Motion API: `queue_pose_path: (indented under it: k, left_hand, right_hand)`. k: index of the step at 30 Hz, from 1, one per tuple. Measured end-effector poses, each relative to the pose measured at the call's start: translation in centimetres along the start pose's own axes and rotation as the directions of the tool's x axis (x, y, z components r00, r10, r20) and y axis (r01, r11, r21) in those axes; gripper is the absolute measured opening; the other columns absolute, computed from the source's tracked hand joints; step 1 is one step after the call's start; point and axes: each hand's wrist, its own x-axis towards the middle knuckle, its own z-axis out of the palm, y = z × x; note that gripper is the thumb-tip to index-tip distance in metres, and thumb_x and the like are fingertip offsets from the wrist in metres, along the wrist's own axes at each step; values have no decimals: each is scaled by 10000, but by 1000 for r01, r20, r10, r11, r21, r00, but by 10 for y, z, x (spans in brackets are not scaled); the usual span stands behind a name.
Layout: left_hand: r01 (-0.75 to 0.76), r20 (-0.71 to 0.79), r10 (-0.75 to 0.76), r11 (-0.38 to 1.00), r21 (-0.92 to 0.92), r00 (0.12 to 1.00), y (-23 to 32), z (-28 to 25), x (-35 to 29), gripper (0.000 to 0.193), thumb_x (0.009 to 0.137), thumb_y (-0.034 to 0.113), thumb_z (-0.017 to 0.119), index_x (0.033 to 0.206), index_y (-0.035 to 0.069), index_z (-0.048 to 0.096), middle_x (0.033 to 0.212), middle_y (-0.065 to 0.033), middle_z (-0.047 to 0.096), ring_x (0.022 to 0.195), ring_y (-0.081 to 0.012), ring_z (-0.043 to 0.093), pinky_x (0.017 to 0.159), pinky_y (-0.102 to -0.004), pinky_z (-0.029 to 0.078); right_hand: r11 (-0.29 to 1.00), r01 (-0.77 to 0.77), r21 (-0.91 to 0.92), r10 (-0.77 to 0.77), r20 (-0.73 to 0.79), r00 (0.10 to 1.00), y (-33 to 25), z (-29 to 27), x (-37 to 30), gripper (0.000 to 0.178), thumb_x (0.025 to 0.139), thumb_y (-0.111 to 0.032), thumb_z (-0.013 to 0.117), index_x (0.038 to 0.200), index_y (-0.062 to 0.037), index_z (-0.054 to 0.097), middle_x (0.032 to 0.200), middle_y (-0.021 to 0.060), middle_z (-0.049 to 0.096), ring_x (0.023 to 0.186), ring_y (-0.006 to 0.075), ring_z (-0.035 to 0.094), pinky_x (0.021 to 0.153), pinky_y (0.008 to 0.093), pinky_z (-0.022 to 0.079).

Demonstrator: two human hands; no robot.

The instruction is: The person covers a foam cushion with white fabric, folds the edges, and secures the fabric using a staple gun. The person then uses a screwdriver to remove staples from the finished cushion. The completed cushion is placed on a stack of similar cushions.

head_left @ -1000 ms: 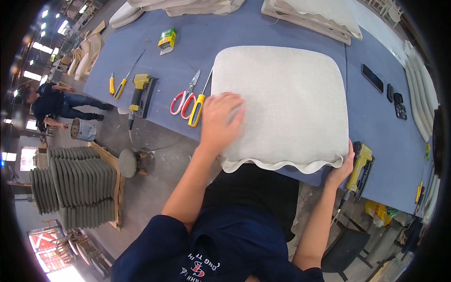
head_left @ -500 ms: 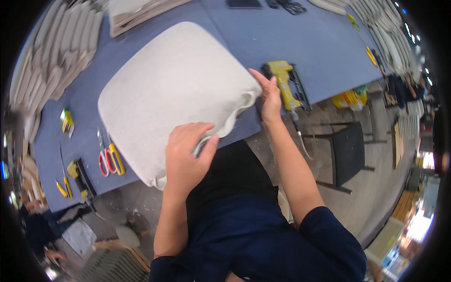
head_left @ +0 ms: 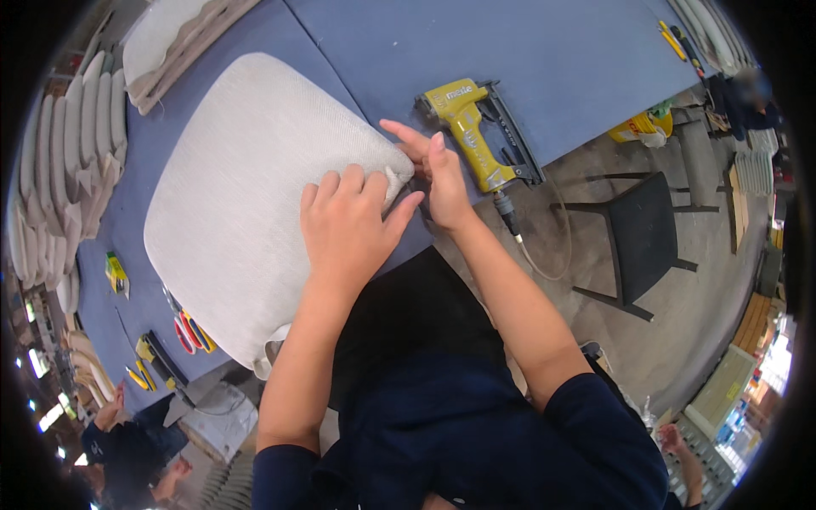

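Observation:
A rounded square chair seat pad in off-white fabric lies on the blue-grey table in front of me, its loose cover edge turned toward my body. My left hand rests on top near the right corner, fingers on the fabric and thumb spread away. Against that corner from the side is my right hand, with index finger stretched along the edge and thumb raised; its lower fingers are partly hidden. Just right of this hand lies a yellow-green staple gun, joined to an air hose.
Red-handled scissors, a small yellow box and a second staple gun lie at the left. Stacked pads fill the far left. A black chair stands right of the table. Another person is at lower left.
My left hand has moved right and up onto the corner fabric. My right thumb and index finger have lifted and spread. The view has shifted, and the loose fold at the corner looks flatter.

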Motion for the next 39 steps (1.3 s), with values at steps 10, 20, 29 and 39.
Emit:
queue_pose_path:
  k: [10,20,29,39]
  left_hand:
    - [48,72,-25,943,-329,997,-24,4,19,454,972,307,883,695,78,605,680,-82,531,652,-303,577,614,-439,421]
    - [210,-21,-271,791,-574,962,-35,-93,22,548,1040,291,846,685,22,526,635,-60,402,615,-199,430,591,-405,314]
    - [-243,-609,-544,597,-764,578,-94,-247,-51,553,1240,460,532,1022,-24,687,954,-60,656,857,-161,633,790,-354,497]
    - [-447,-773,-573,637,-628,270,-154,-299,-188,654,1248,554,436,1451,-19,677,1398,-149,763,1198,-243,771,1063,-427,630]
  right_hand:
    - [977,114,-179,-123,-41,992,-6,-2,0,774,1246,-559,314,1578,60,640,1200,222,831,1097,268,793,984,395,601]
    - [993,77,88,-66,-121,990,0,1,5,720,1262,-515,327,1638,71,512,1070,202,807,871,239,806,823,356,628]
    - [991,52,-125,-68,-130,989,0,4,1,594,1257,-432,422,1416,61,712,1058,139,800,866,176,758,862,338,601]
    - [801,172,-574,-227,-25,974,18,15,-5,472,1241,-275,489,1201,54,825,910,75,753,755,119,642,701,299,516]
